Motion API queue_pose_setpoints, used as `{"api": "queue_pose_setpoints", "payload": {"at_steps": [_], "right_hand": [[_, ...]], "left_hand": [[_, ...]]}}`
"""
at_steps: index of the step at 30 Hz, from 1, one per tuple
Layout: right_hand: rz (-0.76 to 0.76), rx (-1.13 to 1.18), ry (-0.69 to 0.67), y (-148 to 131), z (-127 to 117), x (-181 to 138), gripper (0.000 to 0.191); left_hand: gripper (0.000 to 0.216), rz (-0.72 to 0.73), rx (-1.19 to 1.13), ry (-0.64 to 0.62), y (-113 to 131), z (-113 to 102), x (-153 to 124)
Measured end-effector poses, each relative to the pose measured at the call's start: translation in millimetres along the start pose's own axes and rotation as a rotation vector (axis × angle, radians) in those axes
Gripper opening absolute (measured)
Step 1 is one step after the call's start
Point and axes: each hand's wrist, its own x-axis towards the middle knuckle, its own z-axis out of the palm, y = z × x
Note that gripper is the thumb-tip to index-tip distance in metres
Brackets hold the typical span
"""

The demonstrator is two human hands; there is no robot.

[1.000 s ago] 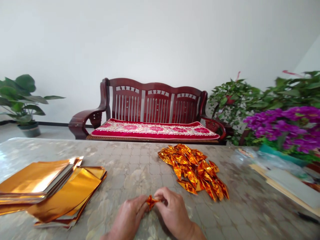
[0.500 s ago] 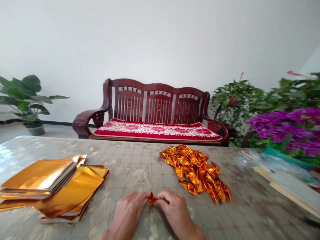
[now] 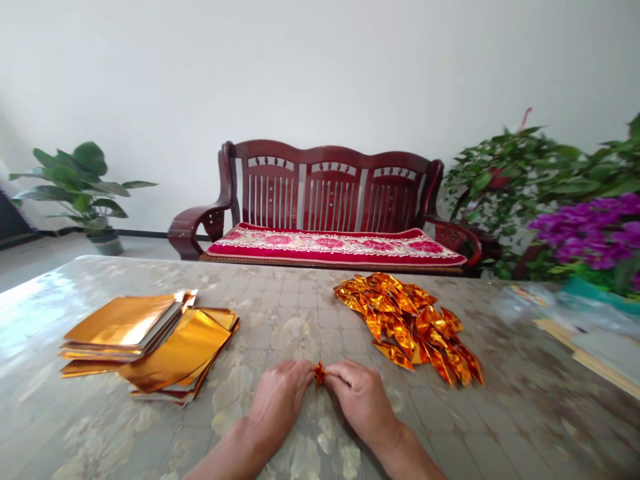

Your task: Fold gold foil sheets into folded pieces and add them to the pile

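Between my two hands is a small folded piece of shiny gold foil paper (image 3: 319, 375), its middle sticking out as a pointed star-like shape. My left hand (image 3: 281, 393) pinches its left end and my right hand (image 3: 361, 398) pinches the right end, so both tips are hidden by fingers. To the right lies a heap of folded gold foil pieces (image 3: 400, 320), pointed at their ends. Over on the left rest stacks of flat gold foil sheets (image 3: 175, 350), some showing grey undersides.
A patterned cover lies over the table (image 3: 270, 300). Clear plastic bags (image 3: 525, 301) and pale flat boards (image 3: 605, 353) sit at the right, near purple flowers (image 3: 590, 230). Beyond the far edge stands a wooden bench (image 3: 333, 190); a potted plant (image 3: 90, 187) is at the back left.
The view has shifted, so everything on the table appears a little higher and farther right. Both hands still pinch the foil piece, now closer together around it, with less of it showing.
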Motion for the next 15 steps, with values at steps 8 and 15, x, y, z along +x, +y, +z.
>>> {"api": "queue_pose_setpoints", "payload": {"at_steps": [8, 15], "right_hand": [[-0.065, -0.020, 0.019, 0.9, 3.5, -1.7, 0.020], [-0.121, -0.118, 0.031, -7.2, 3.1, -2.7, 0.022]], "left_hand": [[0.027, 0.105, 0.044, 0.037, -0.3, 5.6, -2.5], [0.024, 0.137, 0.094, 0.063, 0.8, 8.6, -5.2]]}}
